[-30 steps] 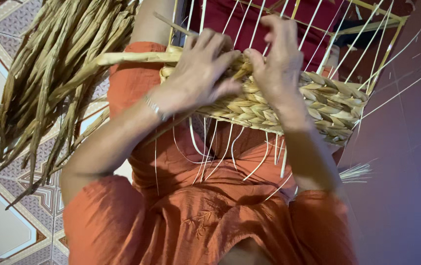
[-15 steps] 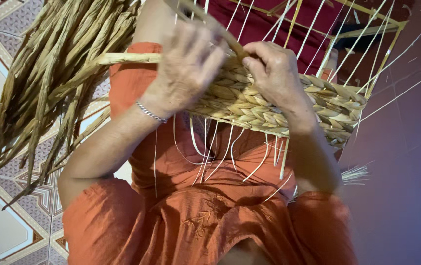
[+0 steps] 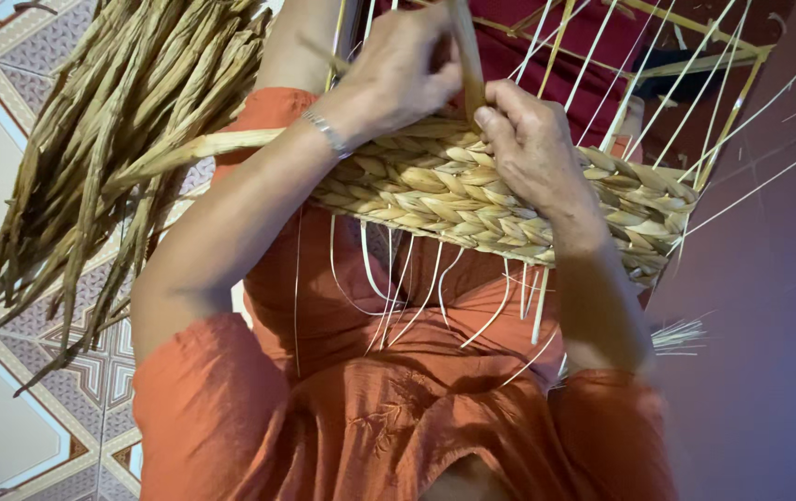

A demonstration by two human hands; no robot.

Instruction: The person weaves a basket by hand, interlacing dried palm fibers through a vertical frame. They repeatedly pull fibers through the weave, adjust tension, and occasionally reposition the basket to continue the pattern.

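The straw bundle [image 3: 110, 139] lay at the left, clear of both hands. The left hand [image 3: 398, 74] had risen off the woven band [image 3: 472, 195] and pinched a strand [image 3: 466, 56], pulling it upright, while the right hand [image 3: 532, 148] stayed pressed on the band, on the lap. The strand's top was cut off, and the frame [image 3: 695, 65] beyond was partly hidden.

No packages, labels, signs or screens show anywhere in this view (nothing boxed, wrapped, printed or lit).
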